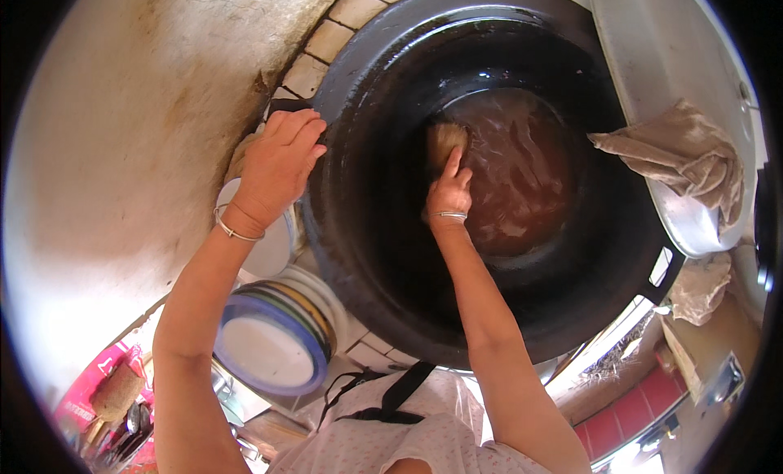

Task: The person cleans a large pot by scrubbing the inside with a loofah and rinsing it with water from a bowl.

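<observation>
A large black wok (367,229) fills the middle of the view, with brown murky water (520,174) pooled in its bottom. My right hand (450,189) reaches down inside it, gripping a bristle brush (448,140) whose tan bristles are at the left edge of the water. The brush's handle is hidden by the hand. At the wok's left rim, my left hand (290,146) has its fingers bent over or beside the black handle; how firmly it holds there is not plain. Each wrist wears a thin bangle.
Stacked enamel basins (266,351) stand at lower left, below a pale round lid or dish (266,244). A stained wall (141,107) rises on the left. At right, a grey-brown cloth (685,156) hangs over a large metal basin (648,58). Utensils (131,434) lie at bottom left.
</observation>
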Available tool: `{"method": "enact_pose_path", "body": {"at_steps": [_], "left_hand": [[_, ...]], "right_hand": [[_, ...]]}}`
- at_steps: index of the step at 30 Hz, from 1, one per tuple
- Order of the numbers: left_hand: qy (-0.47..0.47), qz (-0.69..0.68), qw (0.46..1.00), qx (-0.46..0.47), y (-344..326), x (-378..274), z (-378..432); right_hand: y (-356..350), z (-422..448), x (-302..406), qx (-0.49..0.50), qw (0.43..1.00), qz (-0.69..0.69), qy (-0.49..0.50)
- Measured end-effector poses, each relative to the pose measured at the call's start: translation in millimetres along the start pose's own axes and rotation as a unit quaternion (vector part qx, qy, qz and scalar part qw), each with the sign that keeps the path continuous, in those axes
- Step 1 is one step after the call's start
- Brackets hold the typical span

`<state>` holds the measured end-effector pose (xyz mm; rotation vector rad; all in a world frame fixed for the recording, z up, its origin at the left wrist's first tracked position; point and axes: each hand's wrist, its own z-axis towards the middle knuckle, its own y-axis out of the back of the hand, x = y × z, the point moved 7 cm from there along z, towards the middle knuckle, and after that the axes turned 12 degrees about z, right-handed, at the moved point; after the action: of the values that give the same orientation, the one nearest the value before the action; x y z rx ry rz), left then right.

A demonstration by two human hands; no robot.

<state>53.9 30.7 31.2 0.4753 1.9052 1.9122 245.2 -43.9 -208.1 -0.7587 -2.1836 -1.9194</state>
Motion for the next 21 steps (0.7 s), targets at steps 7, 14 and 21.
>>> {"method": "enact_pose_path", "body": {"at_steps": [7, 14, 21], "left_hand": [[-0.01, -0.005, 1.0, -0.018, 7, 3, -2], [-0.013, -0.024, 0.999, -0.028, 9, -7, 9], [0.004, -0.022, 1.0, 0.021, 4, -2, 4]], "right_hand": [[51, -52, 40, -0.006, 0.947, 0.28, 0.155], [76, -60, 131, 0.128, 0.865, 0.381, 0.301], [50, 69, 128, 0.055, 0.926, 0.294, 0.232]]}}
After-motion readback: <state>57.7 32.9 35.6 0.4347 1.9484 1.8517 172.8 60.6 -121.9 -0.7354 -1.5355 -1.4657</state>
